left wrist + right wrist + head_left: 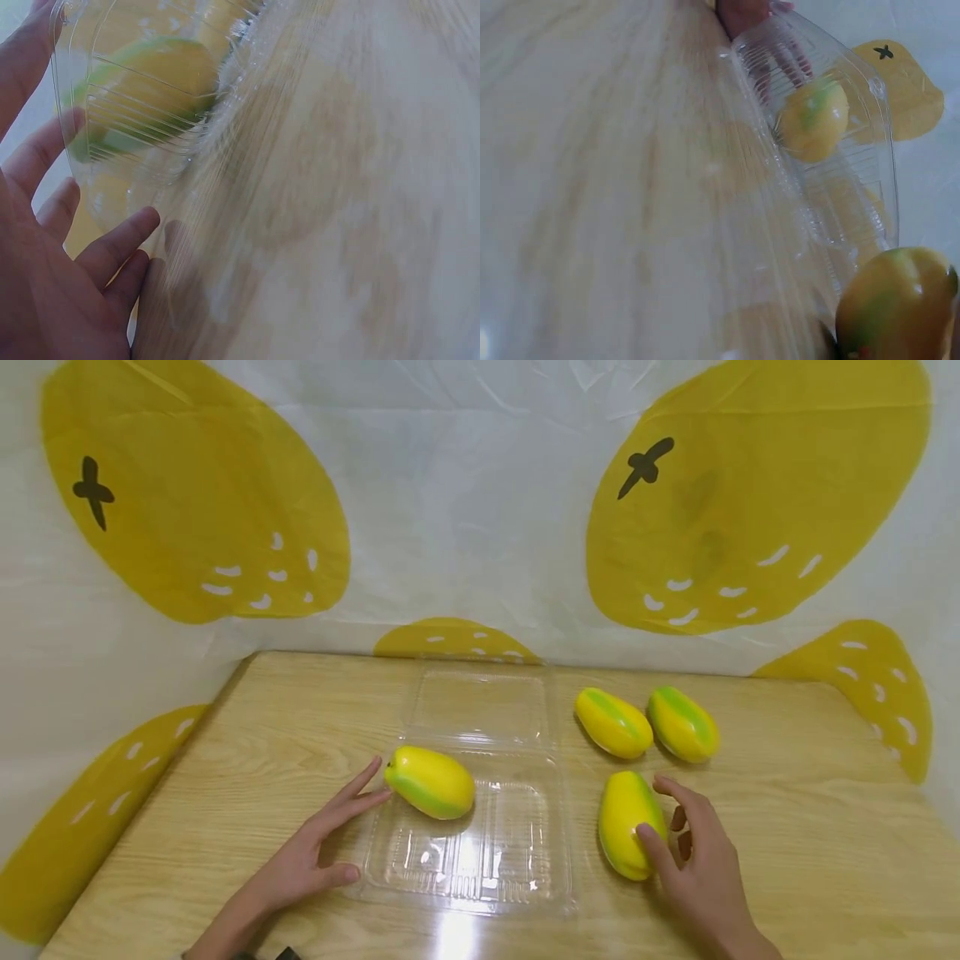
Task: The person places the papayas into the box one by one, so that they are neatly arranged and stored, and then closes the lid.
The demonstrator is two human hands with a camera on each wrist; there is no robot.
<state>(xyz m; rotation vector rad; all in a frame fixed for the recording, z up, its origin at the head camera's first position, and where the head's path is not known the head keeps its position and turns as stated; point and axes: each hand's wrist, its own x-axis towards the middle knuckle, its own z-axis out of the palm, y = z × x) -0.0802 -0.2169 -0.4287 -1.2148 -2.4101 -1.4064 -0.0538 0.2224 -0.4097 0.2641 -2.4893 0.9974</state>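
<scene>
A yellow papaya with green streaks lies in the left part of the base of an opened clear plastic clamshell box. At that box's left rim is my left hand, fingers spread, fingertips close to the papaya's stem end. In the left wrist view the palm and spread fingers show beside the clear wall. To the right of the box, my right hand holds another papaya, thumb on its near side and fingers curled along its right. The right wrist view shows this papaya large, the hand mostly hidden.
Two more papayas, one on the left and one on the right, lie side by side behind the right hand. The box's lid lies folded back toward the wall. A lemon-print cloth hangs behind the wooden table.
</scene>
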